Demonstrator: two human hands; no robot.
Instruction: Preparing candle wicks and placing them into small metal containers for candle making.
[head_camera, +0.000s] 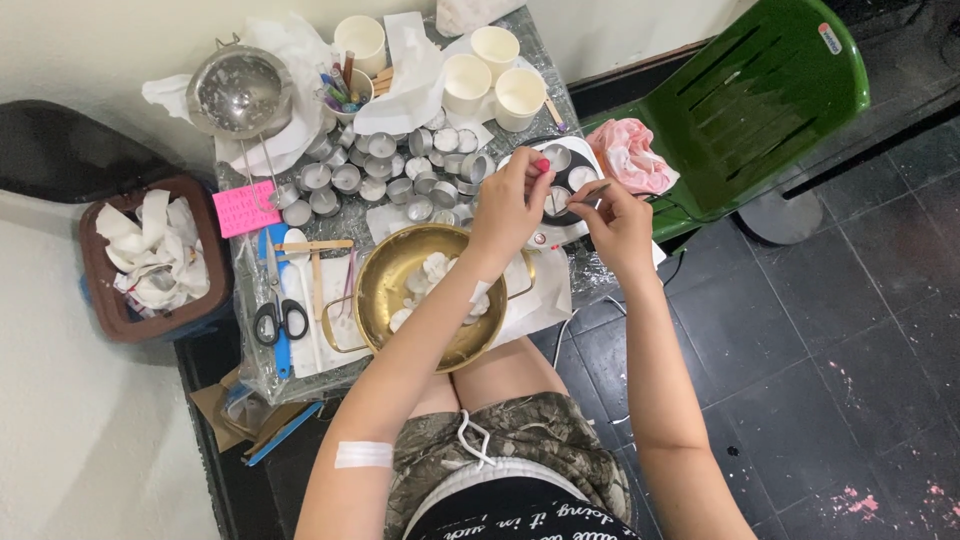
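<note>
Wax pieces fill the brass bowl nearest the person, and just beyond its far rim both hands work over a small metal cup on the dark hot plate. Left hand has its fingertips pinched together at the cup's edge, right hand pinches a thin stick just beside it; a slip could tip the cup or touch fingers to the plate. Beyond the bowl, crowded empty tins could be knocked by a jolt.
</note>
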